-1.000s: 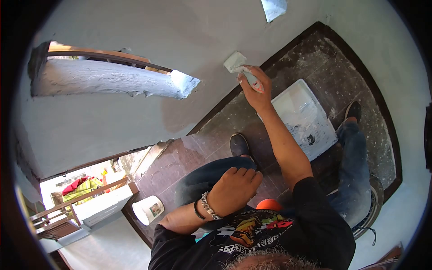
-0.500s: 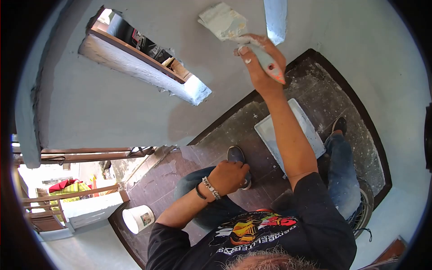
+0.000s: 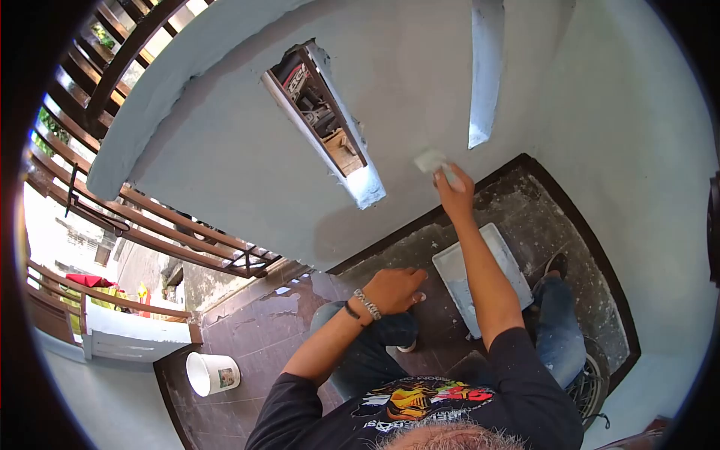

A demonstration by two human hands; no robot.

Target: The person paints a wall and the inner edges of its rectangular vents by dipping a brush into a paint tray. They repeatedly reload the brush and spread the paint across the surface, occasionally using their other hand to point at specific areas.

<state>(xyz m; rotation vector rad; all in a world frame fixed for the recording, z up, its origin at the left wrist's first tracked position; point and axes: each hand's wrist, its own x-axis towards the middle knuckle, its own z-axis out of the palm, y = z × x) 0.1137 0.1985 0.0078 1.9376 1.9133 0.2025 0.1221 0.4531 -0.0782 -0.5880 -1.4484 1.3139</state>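
My right hand [image 3: 454, 186] is wrapped round the handle of a wide paintbrush [image 3: 432, 160], whose pale bristles are against or very near the grey wall [image 3: 412, 90], right of the narrow opening. A white paint tray [image 3: 495, 259] lies on the floor below my right forearm. My left hand [image 3: 397, 291], with a bracelet at the wrist, hangs over my knee, its fingers curled; whether something small is between them cannot be made out.
On the tiled floor at the lower left stands a white bucket [image 3: 213, 374]. Brown railings [image 3: 180, 225] run along the left. A wheel [image 3: 591, 375] is beside my leg at the lower right. Dark trim [image 3: 592, 191] edges the floor.
The view has turned and shifted. My right hand and the brush are lower along the wall, and the brush has turned. My left hand is still curled near my knee.
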